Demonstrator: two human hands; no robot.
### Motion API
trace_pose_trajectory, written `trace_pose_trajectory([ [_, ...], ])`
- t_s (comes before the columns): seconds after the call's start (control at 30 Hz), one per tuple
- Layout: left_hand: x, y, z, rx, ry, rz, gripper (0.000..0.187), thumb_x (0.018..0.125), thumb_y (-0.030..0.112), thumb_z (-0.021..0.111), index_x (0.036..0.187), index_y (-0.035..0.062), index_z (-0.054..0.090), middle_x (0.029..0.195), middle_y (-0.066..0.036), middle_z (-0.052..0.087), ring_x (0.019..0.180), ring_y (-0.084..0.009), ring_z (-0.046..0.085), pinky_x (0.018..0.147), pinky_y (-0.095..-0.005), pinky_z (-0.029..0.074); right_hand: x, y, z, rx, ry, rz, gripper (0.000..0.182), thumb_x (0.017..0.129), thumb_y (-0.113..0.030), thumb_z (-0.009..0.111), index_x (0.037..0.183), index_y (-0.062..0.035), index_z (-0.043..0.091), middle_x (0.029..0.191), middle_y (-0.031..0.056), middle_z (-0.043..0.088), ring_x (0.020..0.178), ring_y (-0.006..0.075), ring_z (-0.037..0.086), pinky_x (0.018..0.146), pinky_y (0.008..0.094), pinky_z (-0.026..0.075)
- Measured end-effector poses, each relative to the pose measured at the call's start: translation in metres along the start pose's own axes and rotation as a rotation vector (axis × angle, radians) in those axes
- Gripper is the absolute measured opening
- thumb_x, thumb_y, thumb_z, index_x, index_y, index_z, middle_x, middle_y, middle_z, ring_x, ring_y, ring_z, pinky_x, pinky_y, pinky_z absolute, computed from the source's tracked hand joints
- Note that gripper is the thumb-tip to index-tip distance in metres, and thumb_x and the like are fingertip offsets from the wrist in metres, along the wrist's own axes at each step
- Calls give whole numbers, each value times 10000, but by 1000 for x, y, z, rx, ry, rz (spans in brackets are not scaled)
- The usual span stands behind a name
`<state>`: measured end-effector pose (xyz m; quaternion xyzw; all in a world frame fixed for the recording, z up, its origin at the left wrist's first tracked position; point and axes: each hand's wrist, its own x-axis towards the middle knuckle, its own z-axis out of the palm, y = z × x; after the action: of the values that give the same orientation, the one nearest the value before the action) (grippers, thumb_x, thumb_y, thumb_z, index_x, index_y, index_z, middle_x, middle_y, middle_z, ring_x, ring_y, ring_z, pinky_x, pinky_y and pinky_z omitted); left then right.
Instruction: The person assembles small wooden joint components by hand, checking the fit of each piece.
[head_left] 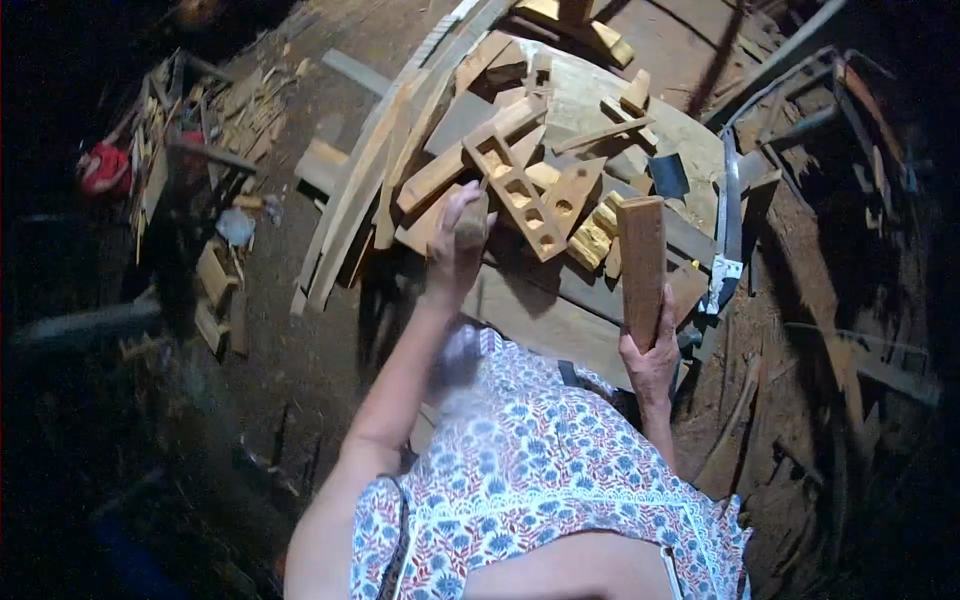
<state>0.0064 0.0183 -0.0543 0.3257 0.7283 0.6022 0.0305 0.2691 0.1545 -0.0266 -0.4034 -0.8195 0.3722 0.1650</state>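
My right hand (652, 355) grips the lower end of a long rectangular wooden block (643, 262), which stands up and points away from me. On the other side, my left hand (457, 240) is wrapped round a smaller wooden block (471, 222), raised above the near edge of the worktable. Between the hands lies a wooden bar with several round hollows (517, 196), resting among other pieces. A notched, yellowish wooden piece (597, 230) is just left of the long block.
Wood pieces are heaped on the worktable (540, 318). A dark flat piece (668, 176) lies at its right. Long planks (370, 190) run along the left side. Wood scraps (245, 115) and a red cloth-like item (105, 170) are on the ground at left.
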Motion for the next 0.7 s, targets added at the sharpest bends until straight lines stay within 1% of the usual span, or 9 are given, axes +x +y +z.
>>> trace_pose_trajectory([
  [0.1, 14, -13, -1, 23, -3, 93, 397, 791, 10, 627, 1151, 89, 482, 1160, -165, 558, 1076, -321, 551, 907, -374, 445, -3, 5, 2, 38, -38, -5, 815, 706, -110, 631, 1425, -165, 251, 1276, 178, 492, 1108, 294, 534, 900, 355, 434],
  [0.13, 15, -6, -7, -111, -115, -173, 439, 764, -39, 594, 1167, 92, 478, 1170, -171, 548, 1101, -326, 535, 923, -377, 433, -2, 2, 4, 42, -26, -10, 818, 703, -105, 633, 1425, -158, 251, 1281, 180, 488, 1110, 298, 534, 907, 355, 430],
  [0.2, 31, -19, -5, -118, -158, -50, 360, 851, 89, 582, 1197, 62, 483, 1082, -93, 579, 998, -204, 563, 857, -306, 459, 0, -6, 9, 57, -31, 39, 819, 700, -105, 638, 1424, -164, 258, 1301, 181, 474, 1137, 312, 517, 931, 360, 418],
  [0.3, 55, -32, -7, 208, -251, 83, 431, 785, -36, 542, 1203, 48, 478, 1130, -198, 557, 1044, -302, 557, 914, -376, 424, 7, -27, 22, 33, 23, -10, 827, 699, -111, 645, 1425, -169, 254, 1296, 184, 482, 1139, 330, 517, 938, 363, 417],
  [0.4, 76, -43, -5, -100, -247, -213, 257, 899, 219, 488, 1070, 44, 564, 986, -175, 618, 949, -269, 597, 810, -371, 472, 6, -35, 35, 51, 38, 113, 832, 654, -102, 647, 1402, -178, 289, 1281, 193, 482, 1118, 356, 521, 916, 399, 437],
  [0.43, 83, -119, 14, 440, -382, -295, 252, 904, 223, 489, 1039, 29, 577, 892, -167, 635, 882, -237, 618, 742, -371, 490, 7, -51, 36, 52, 47, 114, 831, 661, -113, 646, 1405, -186, 282, 1267, 199, 489, 1095, 362, 531, 888, 405, 446],
  [0.47, 104, -7, -26, 145, -359, -271, 209, 875, 135, 550, 1046, 17, 567, 819, -164, 645, 804, -274, 639, 690, -386, 496, 6, -64, 37, 26, 61, 112, 834, 674, -136, 645, 1412, -201, 262, 1260, 204, 493, 1064, 368, 548, 861, 412, 456],
  [0.53, 113, -67, -12, -15, -252, 65, 264, 810, 99, 657, 1035, 10, 554, 833, -149, 663, 753, -263, 651, 670, -368, 498, 5, -69, 46, -18, 95, 54, 842, 683, -153, 655, 1417, -208, 245, 1248, 209, 498, 1042, 379, 557, 851, 414, 463],
  [0.7, 127, -51, -16, 3, -343, 37, 264, 818, 109, 662, 1026, 5, 539, 839, -151, 661, 764, -258, 651, 688, -377, 497, 4, -76, 68, -71, 205, -31, 850, 654, -128, 688, 1397, -183, 279, 1161, 218, 536, 966, 399, 570, 814, 430, 471],
])
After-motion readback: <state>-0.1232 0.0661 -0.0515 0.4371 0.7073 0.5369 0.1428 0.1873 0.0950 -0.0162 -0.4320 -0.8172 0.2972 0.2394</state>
